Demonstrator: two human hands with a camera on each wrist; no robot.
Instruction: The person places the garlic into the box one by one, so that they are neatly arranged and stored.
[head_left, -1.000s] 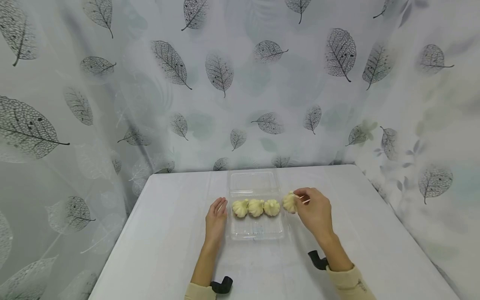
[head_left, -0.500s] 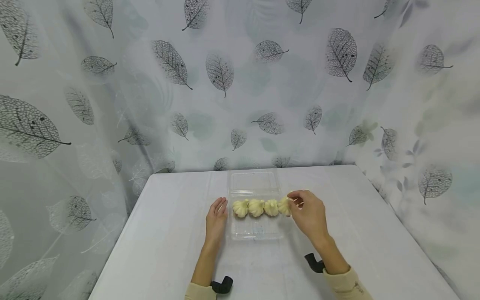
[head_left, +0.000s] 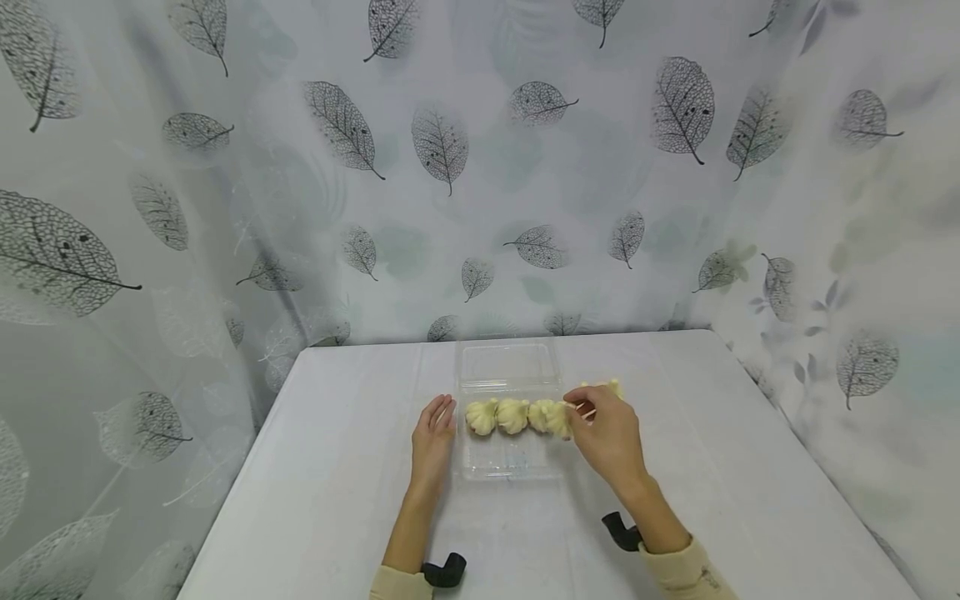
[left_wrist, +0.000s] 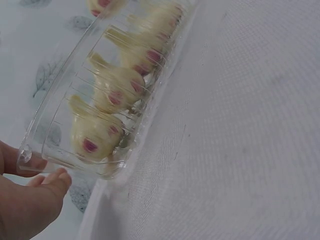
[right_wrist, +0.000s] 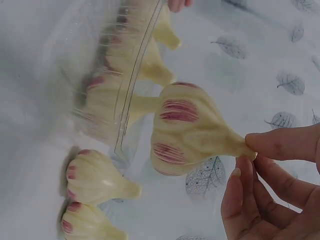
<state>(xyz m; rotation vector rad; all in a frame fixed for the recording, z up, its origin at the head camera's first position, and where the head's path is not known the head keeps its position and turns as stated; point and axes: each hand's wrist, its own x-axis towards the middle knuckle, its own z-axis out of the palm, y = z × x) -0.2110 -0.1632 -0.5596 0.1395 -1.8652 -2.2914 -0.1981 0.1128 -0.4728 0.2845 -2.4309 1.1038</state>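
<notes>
A pale curtain [head_left: 487,200] hangs beyond the table [head_left: 330,492] and along its left and right sides, printed with dark, lacy leaves [head_left: 681,108] and faint green patches. Shadowed folds [head_left: 153,62] crease it at left. A white, woven-textured cover [left_wrist: 245,130] spreads over the table. The light is soft.

Cream garlic bulb [right_wrist: 182,132], purple-streaked, held aloft by its stem! Three more bulbs [head_left: 512,417] line the open clear container [head_left: 513,465]; two others [right_wrist: 97,176] stand outside.
</notes>
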